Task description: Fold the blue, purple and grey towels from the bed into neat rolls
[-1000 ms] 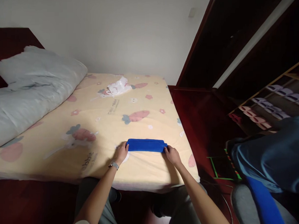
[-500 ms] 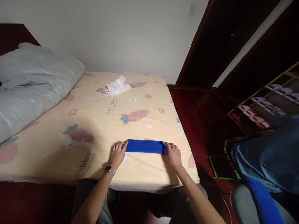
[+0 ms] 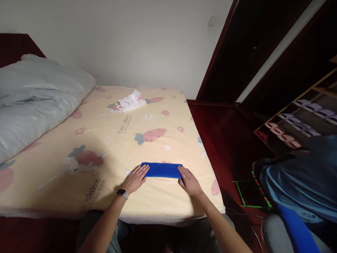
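A folded blue cloth (image 3: 163, 170) lies as a long narrow strip near the front edge of the bed (image 3: 156, 148). Flat on its left end rest the stretched fingers of my left hand (image 3: 135, 177), with a watch (image 3: 122, 193) on that wrist. My right hand (image 3: 191, 181) presses on the right end, its fingers also laid out straight. Neither hand is gripping the cloth; both ends are partly covered by fingertips.
A crumpled white plastic bag (image 3: 131, 101) sits farther back on the bed. A grey quilt (image 3: 39, 96) is heaped at the left. To the right are a shoe rack with slippers (image 3: 313, 107), dark blue fabric (image 3: 307, 175) and a blue strip (image 3: 300, 234) over a grey seat.
My hands have gone from holding the cloth's two ends to lying flat on top of them. The cloth's surface now looks flatter. The view has tilted slightly.
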{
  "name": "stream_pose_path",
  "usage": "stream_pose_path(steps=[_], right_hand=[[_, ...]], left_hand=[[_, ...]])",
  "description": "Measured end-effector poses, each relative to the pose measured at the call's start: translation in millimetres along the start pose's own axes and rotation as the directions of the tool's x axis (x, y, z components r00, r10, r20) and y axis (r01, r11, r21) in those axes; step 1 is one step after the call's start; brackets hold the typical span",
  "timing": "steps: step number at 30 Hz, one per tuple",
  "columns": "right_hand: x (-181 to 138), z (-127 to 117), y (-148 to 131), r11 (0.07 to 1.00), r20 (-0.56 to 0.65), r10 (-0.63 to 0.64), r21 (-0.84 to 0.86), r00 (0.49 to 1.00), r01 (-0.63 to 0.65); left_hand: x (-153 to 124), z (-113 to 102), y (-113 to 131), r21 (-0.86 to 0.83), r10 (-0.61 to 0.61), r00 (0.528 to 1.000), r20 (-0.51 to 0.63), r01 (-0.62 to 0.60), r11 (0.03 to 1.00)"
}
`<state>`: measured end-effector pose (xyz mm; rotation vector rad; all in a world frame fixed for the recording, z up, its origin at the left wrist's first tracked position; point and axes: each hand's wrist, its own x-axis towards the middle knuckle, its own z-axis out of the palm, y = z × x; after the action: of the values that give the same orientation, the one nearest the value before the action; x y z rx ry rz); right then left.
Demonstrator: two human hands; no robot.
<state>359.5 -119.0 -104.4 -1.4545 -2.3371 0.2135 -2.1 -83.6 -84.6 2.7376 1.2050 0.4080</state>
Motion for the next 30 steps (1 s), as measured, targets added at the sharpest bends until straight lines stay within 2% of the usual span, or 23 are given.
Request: stream_pose_path(steps=[5, 9, 13, 16, 18, 22, 27, 30], right_hand=[[3.6, -2.0, 9.5, 0.991, 0.005, 0.034, 0.126, 0.999, -0.035], [5.5, -5.7, 11.4, 0.952, -0.015, 0.141, 0.277, 0.99, -0.132], [5.7, -13.4, 14.3, 0.856, 0.029, 0.286, 0.443, 0.958, -0.269], [12.8, -16.7, 19.9, 0.796, 0.083, 0.354, 0.496, 0.932, -0.347], [22.7, -17.8, 25.5, 0.79, 0.113, 0.397, 0.463, 0.911, -0.402], [47.1, -20.7, 38.8, 0.839, 0.189, 0.45, 0.245, 0.873, -0.486], [63.8, -23.8, 45.6, 0.885, 0.22, 0.425, 0.106, 0.878, -0.454], [63.6, -24.8, 39.5, 0.893, 0.201, 0.434, 0.029, 0.878, -0.448]], left_hand=[[-2.0, -1.5, -16.2, -0.085, -0.034, 0.999, -0.025, 0.032, 0.996], [2.9, -2.6, -20.2, -0.288, -0.158, 0.985, -0.065, 0.133, 0.948], [10.3, -6.2, -22.8, -0.483, -0.38, 0.924, -0.045, 0.313, 0.818], [20.8, -3.7, -28.9, -0.5, -0.485, 0.874, -0.013, 0.415, 0.76], [30.6, 1.2, -35.5, -0.48, -0.52, 0.854, -0.02, 0.449, 0.754], [48.4, 8.0, -49.4, -0.436, -0.543, 0.839, -0.032, 0.477, 0.763], [50.7, -4.8, -51.6, -0.372, -0.433, 0.901, -0.01, 0.399, 0.838], [46.9, -16.0, -43.1, -0.16, -0.333, 0.943, -0.024, 0.325, 0.932]])
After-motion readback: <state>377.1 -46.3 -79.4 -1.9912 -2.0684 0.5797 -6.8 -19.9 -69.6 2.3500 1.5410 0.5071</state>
